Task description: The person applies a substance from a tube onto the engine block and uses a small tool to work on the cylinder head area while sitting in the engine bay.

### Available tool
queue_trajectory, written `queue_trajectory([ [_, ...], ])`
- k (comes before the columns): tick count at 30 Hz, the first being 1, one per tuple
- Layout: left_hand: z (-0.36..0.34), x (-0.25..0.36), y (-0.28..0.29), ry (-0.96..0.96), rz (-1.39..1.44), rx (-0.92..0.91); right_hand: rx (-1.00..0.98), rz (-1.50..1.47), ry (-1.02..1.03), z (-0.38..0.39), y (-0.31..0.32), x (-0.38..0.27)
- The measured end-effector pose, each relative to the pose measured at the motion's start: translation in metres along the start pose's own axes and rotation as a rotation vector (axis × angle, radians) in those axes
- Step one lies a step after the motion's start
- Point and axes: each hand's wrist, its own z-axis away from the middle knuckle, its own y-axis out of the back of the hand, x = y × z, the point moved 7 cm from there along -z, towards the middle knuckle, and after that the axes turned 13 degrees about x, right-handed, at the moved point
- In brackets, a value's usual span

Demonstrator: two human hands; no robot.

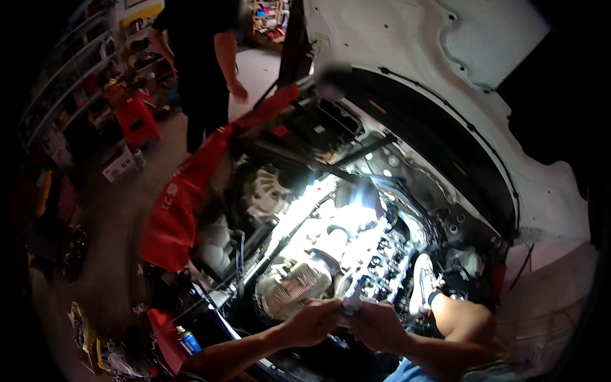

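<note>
My left hand [318, 323] and my right hand [379, 326] meet over the near side of an open engine bay. Both are closed, fingertips together around a small greyish thing [350, 307] too blurred to name. Just beyond them lies the opened engine [382, 258], its top a row of metal parts under glaring light. To the left of the engine, close to my left hand, is a ribbed, rounded metal cover [296, 290]. A white work light glares [361, 202] farther back and washes out the parts around it.
A red fender cover [184, 210] drapes the car's left edge. A blue spray can [188, 340] stands near my left forearm. The raised hood [407, 38] arches at upper right. A shoe [423, 280] rests beside the engine. Another person [200, 63] stands beyond, near shelves and a red stool [137, 121].
</note>
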Motion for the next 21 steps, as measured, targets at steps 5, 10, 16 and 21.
queue_trajectory([
  [5, -0.005, -0.004, 0.001, 0.021, -0.002, 0.010, 0.049, -0.057, 0.068, -0.008, 0.000, 0.001],
  [10, 0.002, -0.011, 0.007, -0.030, -0.133, -0.152, 0.174, 0.367, 0.398, 0.010, -0.002, -0.006],
  [16, -0.022, 0.079, 0.161, -0.120, -0.764, 0.756, 0.235, 0.303, 0.369, 0.003, 0.009, -0.008],
  [21, -0.018, 0.164, 0.186, -0.450, -0.923, 0.978, 0.317, 0.335, 0.392, 0.004, 0.002, -0.018],
])
